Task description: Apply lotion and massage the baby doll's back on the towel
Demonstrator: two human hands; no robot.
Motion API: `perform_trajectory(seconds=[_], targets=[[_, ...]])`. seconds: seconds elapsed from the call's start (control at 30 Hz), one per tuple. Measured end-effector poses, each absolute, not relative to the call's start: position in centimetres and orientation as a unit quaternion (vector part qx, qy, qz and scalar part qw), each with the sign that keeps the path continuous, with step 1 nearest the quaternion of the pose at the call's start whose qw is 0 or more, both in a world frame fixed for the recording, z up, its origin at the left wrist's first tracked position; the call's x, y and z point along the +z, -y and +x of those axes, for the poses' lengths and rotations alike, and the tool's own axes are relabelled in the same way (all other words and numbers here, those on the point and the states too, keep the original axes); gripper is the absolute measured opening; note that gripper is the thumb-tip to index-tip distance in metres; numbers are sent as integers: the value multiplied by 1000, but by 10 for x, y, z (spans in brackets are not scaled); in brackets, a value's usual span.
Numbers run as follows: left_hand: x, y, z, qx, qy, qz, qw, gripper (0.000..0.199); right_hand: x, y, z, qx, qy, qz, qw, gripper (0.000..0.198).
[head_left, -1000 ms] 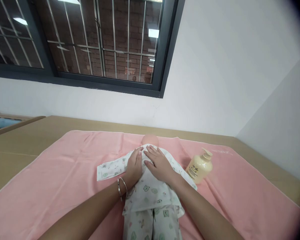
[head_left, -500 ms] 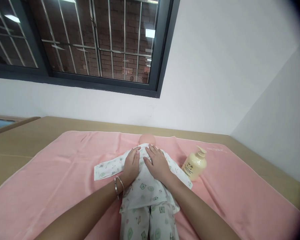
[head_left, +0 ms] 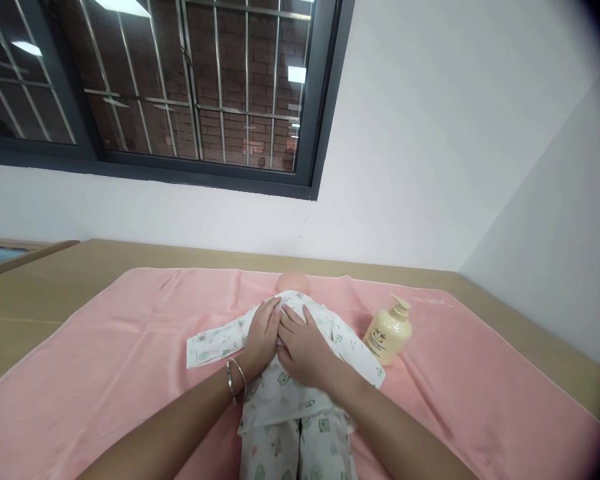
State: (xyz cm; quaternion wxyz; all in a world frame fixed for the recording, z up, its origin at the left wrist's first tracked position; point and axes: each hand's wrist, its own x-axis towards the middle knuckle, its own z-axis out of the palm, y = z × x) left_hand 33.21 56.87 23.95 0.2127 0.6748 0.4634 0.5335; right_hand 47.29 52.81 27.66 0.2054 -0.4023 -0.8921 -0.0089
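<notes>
A baby doll [head_left: 293, 284] lies on a pink sheet, only the top of its head showing past its clothes. White printed pajamas [head_left: 290, 403], a long-sleeved top and trousers, lie along its body with the sleeves spread to both sides. My left hand [head_left: 261, 335] rests flat on the left of the chest, two bangles at the wrist. Beside it, my right hand [head_left: 307, 348] lies on the middle of the chest, fingers stretched out and touching my left hand. Right of the doll stands a cream pump bottle [head_left: 387, 331], close to the right sleeve.
The pink sheet [head_left: 145, 333] covers much of a tan table top [head_left: 25, 300]. Behind it rises a white wall [head_left: 405, 167] with a dark-framed, barred window [head_left: 310, 177]. At the far left a wooden edge with something blue shows.
My right hand has slid down and to the left over the chest, from apart to touching my left hand. My left hand stays nearly in place. The view has tilted slightly upward.
</notes>
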Motion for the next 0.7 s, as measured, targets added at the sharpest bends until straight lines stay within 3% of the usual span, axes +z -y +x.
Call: perform_trajectory(seconds=[0.13,0.27,0.4,0.57,0.7], targets=[[237,-572,333,518,-470,693,176,39,282,-558,493,36,839,-503,203,50],[236,-572,331,523,-483,673,201,40,269,-541,476,-14,761,-615,209,59],[234,-571,328,535,-479,657,228,39,253,-521,459,-28,815,-522,249,53],[235,-565,330,469,-543,684,129,42,263,-557,484,49,808,-536,241,52],[237,-556,335,437,-560,697,94,45,267,-568,491,45,787,-564,244,57]])
